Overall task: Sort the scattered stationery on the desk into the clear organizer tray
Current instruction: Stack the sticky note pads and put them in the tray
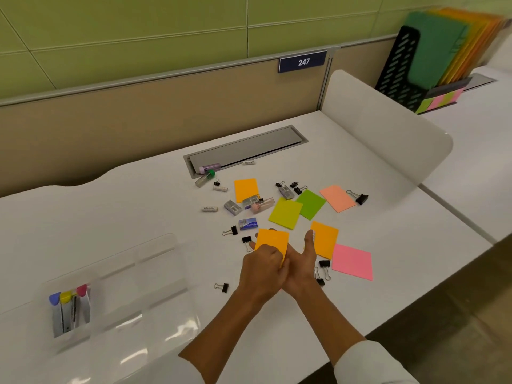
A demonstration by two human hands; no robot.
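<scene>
Orange pad in hand, tray off left.
Your left hand [263,266] pinched the pad [273,241]; right hand [300,266] steadied it, thumb up; tray [163,245] nearer left.

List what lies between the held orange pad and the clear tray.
Head view: one black binder clip on bare white desk, between the orange pad and clear tray.

Left hand [263,266] grips an orange sticky pad [272,241]; right hand [300,268] beside it.
</scene>
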